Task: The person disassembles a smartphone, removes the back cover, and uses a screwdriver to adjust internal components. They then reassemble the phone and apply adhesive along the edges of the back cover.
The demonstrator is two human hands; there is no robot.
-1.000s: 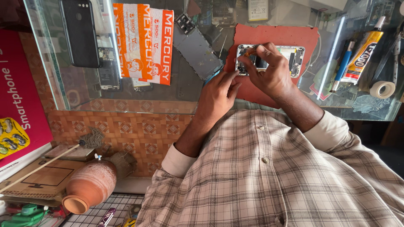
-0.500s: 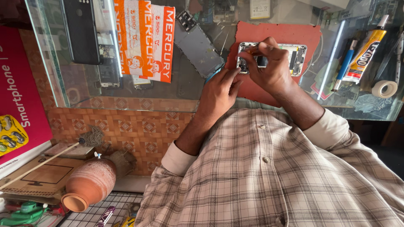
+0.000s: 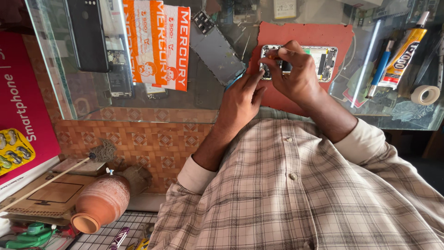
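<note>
Clay pot (image 3: 102, 201) lies on its side lower left below the bench (image 3: 194, 99), mouth toward camera; contents not visible. Opened phone (image 3: 323, 58), back cover off, lies on the red mat (image 3: 296, 34) on the glass bench. Right hand (image 3: 296, 74) is over the phone's left end, fingers pinched narrow on something small there; can't tell what. Left hand (image 3: 240, 97) sits just beside the phone's lower-left corner, fingers flat and together on the mat edge, holding nothing. Glue tube (image 3: 404, 58) and tape roll (image 3: 424, 95) lie well to the right.

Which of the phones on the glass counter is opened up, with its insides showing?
The opened phone on the red mat under both hands; the black phone at left is closed.
</note>
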